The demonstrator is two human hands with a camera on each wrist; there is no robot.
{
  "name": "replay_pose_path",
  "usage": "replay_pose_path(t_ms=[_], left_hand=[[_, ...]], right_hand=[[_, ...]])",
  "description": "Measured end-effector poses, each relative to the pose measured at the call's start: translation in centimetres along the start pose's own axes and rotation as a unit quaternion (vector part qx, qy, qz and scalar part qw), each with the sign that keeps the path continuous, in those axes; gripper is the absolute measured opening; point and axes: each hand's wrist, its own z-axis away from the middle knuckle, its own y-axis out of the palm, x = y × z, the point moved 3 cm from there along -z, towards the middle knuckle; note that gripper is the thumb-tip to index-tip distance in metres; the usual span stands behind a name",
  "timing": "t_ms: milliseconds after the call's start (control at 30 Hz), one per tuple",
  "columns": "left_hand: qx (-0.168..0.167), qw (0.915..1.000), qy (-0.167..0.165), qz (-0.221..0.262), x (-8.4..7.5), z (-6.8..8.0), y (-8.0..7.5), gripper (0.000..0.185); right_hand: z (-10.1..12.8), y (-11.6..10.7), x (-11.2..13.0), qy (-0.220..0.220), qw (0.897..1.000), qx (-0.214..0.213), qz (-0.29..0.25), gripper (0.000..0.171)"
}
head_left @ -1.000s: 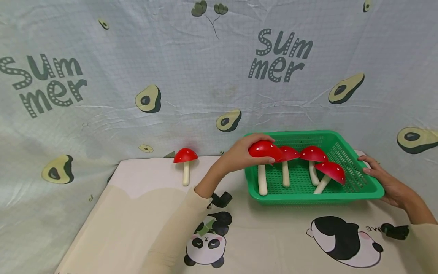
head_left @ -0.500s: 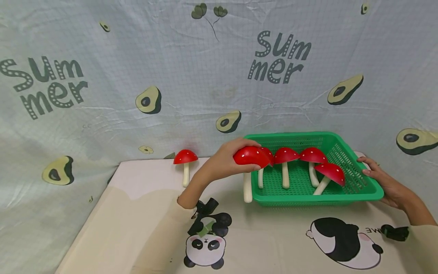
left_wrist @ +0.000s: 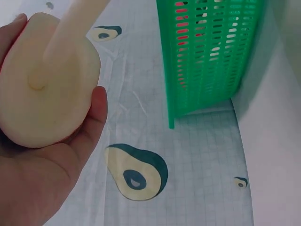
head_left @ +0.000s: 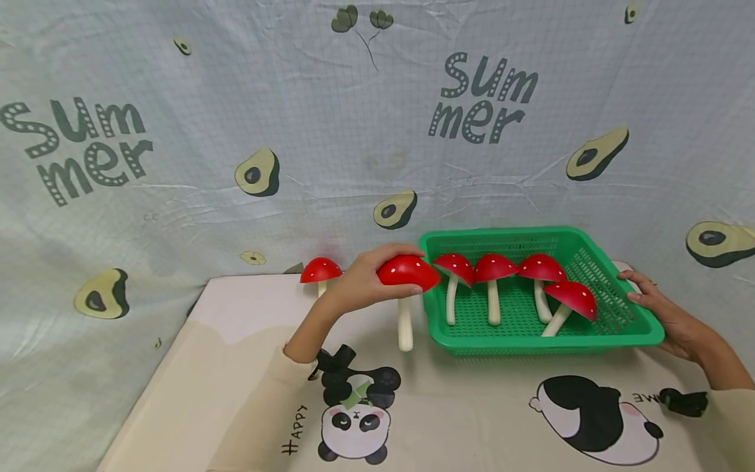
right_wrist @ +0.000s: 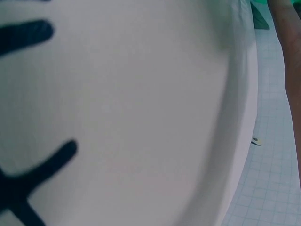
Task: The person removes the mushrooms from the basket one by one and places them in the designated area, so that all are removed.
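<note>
My left hand (head_left: 367, 278) grips a toy mushroom (head_left: 407, 272) by its red, white-dotted cap, just left of the green basket (head_left: 548, 341). Its pale stem points down in the head view. From the left wrist, the cap's cream underside (left_wrist: 61, 108) shows, with fingers curled about its edge. On the basket's right side, my right hand (head_left: 672, 321) holds the rim, thumb and fingers over the edge. Inside the basket lie several more red-capped mushrooms (head_left: 494, 269). The right wrist view shows mostly tabletop, with part of that hand (right_wrist: 289, 61) at its right edge.
One more mushroom (head_left: 320, 269) stands at the table's back left, its stem partly hidden by my left arm. A printed cloth (head_left: 330, 131) hangs right behind the table (head_left: 236, 367), whose cover bears panda drawings.
My left hand has carried the mushroom leftward from over the basket to outside its left edge, uncovering another mushroom inside. The right hand keeps its place on the rim.
</note>
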Motion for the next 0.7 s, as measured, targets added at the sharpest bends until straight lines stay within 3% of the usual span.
replay_pose_path(t_ms=[467, 700], left_hand=[[0.002, 0.9999, -0.011, -0.013, 1.0, 0.8, -1.0, 0.051], [0.002, 0.999, -0.043, -0.015, 1.9, 1.2, -1.6, 0.051]], right_hand=[[0.1, 0.0, 0.1, 0.008, 1.0, -0.012, 0.013, 0.037], [0.1, 0.2, 0.2, 0.012, 1.0, -0.007, 0.005, 0.038]])
